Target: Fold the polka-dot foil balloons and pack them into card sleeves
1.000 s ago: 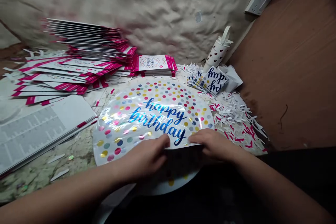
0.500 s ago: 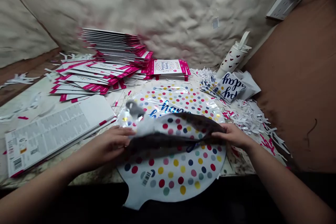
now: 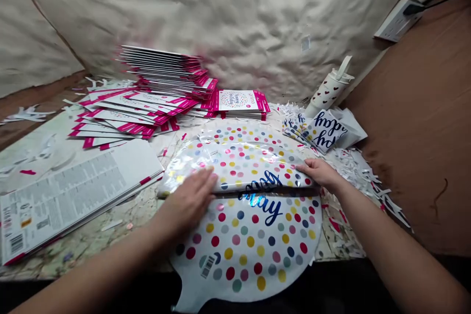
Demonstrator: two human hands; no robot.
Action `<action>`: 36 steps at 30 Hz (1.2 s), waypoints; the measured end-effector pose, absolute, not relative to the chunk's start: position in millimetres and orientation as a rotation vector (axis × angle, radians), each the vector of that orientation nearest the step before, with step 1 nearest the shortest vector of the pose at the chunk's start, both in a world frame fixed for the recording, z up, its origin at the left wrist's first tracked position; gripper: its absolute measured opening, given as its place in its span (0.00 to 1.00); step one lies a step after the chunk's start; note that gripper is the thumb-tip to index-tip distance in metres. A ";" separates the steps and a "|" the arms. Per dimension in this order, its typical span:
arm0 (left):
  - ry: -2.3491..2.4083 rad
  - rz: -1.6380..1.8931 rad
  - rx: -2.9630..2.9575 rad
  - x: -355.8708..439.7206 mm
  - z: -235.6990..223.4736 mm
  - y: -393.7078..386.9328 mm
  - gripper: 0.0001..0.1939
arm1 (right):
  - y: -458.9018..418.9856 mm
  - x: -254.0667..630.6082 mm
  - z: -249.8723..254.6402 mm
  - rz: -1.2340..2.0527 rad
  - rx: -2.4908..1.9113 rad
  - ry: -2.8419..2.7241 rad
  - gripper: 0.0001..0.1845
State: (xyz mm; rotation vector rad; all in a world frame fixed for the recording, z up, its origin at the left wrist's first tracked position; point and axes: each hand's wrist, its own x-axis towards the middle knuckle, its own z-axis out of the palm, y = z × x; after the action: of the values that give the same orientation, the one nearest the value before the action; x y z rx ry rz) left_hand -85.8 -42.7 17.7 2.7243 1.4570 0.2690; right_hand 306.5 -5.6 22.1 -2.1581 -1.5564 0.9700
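Foil balloon [image 3: 250, 248]: polka-dot, folded over on itself, lying under both hands
Left hand [image 3: 186, 203]: fingers spread, flat on the folded layer
Right hand [image 3: 320, 174]: fingers together, resting on the fold's right end
Beyond: pink-edged cards [image 3: 165, 76], heart-print bottle [image 3: 329, 91]

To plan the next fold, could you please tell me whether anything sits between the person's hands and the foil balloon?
Nothing visible does: the left hand and the right hand both rest directly on the folded foil balloon. The shredded paper lies beside the right hand, not between.
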 end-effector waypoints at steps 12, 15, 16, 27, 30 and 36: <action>1.519 -0.058 2.651 -84.0 -7.4 -58.8 0.39 | -55.1 114.2 24.1 0.453 -1.256 -2.695 0.38; 1.532 -0.032 2.639 -84.1 -4.4 -58.6 0.39 | -66.2 161.3 5.3 0.623 -1.549 -2.634 0.39; 1.538 -0.032 2.628 -82.3 -2.2 -58.4 0.39 | -68.9 188.8 1.7 0.573 -1.771 -2.518 0.38; 1.342 -0.139 2.539 -1.8 7.5 -67.2 0.41 | -112.8 236.8 2.8 0.236 -2.126 -1.986 0.33; 1.323 -0.125 2.531 -2.3 6.5 -68.2 0.40 | -92.5 241.9 4.6 0.552 -2.113 -1.518 0.40; 1.396 -0.103 2.478 1.9 10.7 -71.7 0.46 | -68.5 199.4 46.4 0.683 -1.653 -1.235 0.35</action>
State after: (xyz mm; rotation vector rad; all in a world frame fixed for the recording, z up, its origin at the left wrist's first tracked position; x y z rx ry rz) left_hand 1.9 -71.7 10.7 2.4777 1.3955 -0.1028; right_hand 199.4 -68.5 46.4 -1.6534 -1.2355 0.6830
